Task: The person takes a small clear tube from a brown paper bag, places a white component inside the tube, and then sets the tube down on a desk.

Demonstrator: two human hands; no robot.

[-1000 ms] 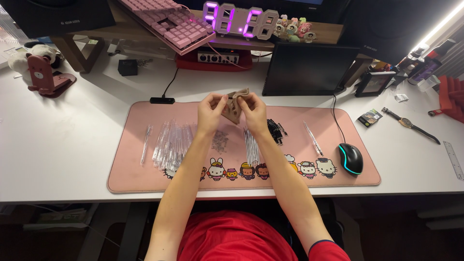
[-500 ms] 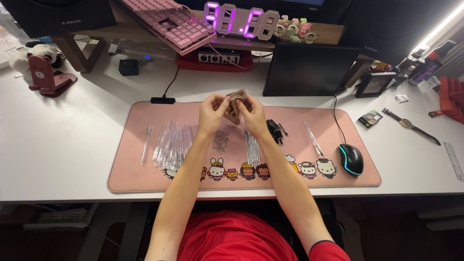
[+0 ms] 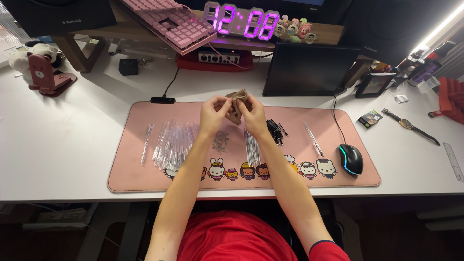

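Head view: both hands are raised above the back half of the pink mat (image 3: 145,169), held close together so that each can pinch one side of a small tan pouch (image 3: 235,107). The pouch hangs between them, clear of the mat, its top edge folded or bunched; held up like that, both thumbs can work at its mouth. The left hand (image 3: 214,112) has its grip closed on the pouch's left edge, thumb against forefinger. The right hand (image 3: 252,113) grips the right edge the same way, fingers curled tight, nothing else in it.

Below the hands, parts lie sorted in groups within easy reach: a row of clear tubes (image 3: 171,144) to the left, a bundle of thin refills (image 3: 251,149) under the right wrist, a scatter of small springs (image 3: 221,141) between them, and black tips (image 3: 274,130) to the right. A mouse (image 3: 351,158) sits at the mat's right end, a clock (image 3: 241,21) at the back of the bench (image 3: 58,140).
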